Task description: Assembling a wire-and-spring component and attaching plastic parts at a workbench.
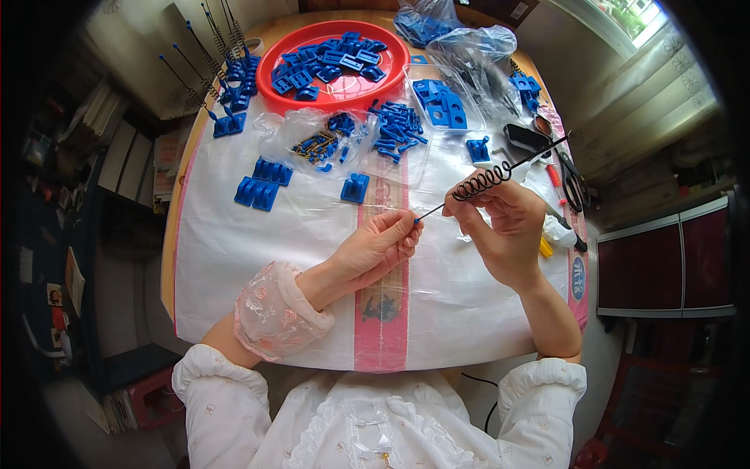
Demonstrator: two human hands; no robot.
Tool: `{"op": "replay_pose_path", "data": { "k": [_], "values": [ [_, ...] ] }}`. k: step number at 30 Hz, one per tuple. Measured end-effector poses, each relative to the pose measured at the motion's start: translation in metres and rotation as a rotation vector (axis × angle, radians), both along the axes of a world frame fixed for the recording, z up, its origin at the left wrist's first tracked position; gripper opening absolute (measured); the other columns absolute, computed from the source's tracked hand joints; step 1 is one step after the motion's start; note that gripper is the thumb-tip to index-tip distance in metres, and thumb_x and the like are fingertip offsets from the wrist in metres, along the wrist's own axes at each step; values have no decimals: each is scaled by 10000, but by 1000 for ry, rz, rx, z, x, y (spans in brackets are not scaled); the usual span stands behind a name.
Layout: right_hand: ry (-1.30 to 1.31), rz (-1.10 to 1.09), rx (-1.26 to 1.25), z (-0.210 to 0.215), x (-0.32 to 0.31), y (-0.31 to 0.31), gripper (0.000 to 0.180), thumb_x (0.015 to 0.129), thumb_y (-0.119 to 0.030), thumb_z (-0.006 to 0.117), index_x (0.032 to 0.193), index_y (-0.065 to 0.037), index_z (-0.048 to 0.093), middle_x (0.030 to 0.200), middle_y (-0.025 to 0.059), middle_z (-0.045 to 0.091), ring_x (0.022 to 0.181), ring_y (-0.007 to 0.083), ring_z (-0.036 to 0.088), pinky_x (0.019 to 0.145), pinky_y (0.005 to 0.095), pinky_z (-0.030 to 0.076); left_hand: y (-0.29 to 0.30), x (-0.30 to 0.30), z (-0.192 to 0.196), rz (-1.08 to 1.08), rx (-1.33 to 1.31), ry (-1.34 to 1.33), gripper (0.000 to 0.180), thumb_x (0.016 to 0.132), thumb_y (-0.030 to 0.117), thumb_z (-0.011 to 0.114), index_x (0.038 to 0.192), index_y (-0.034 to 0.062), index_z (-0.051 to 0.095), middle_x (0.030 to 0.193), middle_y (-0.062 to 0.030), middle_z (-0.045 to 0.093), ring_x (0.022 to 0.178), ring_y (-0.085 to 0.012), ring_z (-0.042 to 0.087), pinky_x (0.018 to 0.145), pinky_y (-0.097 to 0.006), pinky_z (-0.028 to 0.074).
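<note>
Hands hold a black rod with a coiled spring point(491, 178) above the surface point(234, 258): left hand point(375, 248) pinches its lower, blue-tipped end, right hand point(504, 227) grips the coil. Rod slants up and rightward.

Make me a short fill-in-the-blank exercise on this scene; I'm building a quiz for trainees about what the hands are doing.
1. Both hands hold a thin black rod with a coiled ____ around it.
2. The left hand pinches the rod's ____ tip.
3. The round tray holding blue plastic parts is ____.
4. The right hand grips the rod just below the ____.

Missing words: spring; blue; red; coil
</note>
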State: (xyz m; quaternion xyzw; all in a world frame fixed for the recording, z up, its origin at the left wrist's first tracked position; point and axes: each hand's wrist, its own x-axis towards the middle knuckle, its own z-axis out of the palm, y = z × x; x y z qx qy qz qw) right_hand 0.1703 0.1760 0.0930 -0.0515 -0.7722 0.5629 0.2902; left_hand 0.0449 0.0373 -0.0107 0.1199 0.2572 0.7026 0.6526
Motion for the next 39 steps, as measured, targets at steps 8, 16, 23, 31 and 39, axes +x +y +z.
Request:
{"op": "replay_pose_path", "data": {
  "k": [8, 16, 23, 31, 39],
  "values": [
    [107, 25, -26, 12, 6, 4, 155, 810, 143, 624, 928, 46, 649, 858, 80, 696, 797, 113, 675, 736, 233, 532, 0, 0, 3, 3, -3, 16, 206, 989, 264, 568, 986, 63, 613, 836, 30, 539, 736, -37, 483, 708, -199, 410],
    [80, 13, -64, 8, 5, 2, 171, 808, 144, 630, 945, 45, 655, 866, 78, 697, 814, 121, 684, 739, 235, 530, 1, 0, 1, 2, 6, 12, 202, 980, 266, 577, 987, 67, 614, 840, 30, 541, 736, -43, 481, 708, -198, 411],
    [42, 5, -33, 3, 3, 1, 157, 813, 112, 655, 944, 26, 670, 861, 59, 704, 802, 93, 672, 720, 207, 496, 0, 0, 3, 1, 0, 12, 210, 976, 273, 581, 987, 67, 618, 832, 32, 544, 736, -43, 484, 715, -201, 412],
    [44, 42, 59, 2, 4, 4, 126, 856, 119, 626, 968, 60, 627, 884, 108, 643, 790, 160, 668, 567, 211, 478, 1, -1, 1, -9, 16, 1, 200, 973, 267, 586, 993, 71, 618, 853, 26, 570, 736, -46, 501, 718, -201, 424],
    [25, 10, -44, 3, 2, 0, 144, 812, 100, 650, 927, 17, 676, 830, 48, 703, 781, 79, 662, 704, 205, 483, 0, -1, 2, -3, 16, -2, 199, 975, 266, 581, 999, 72, 618, 860, 24, 576, 736, -44, 508, 719, -200, 427]
  ]
}}
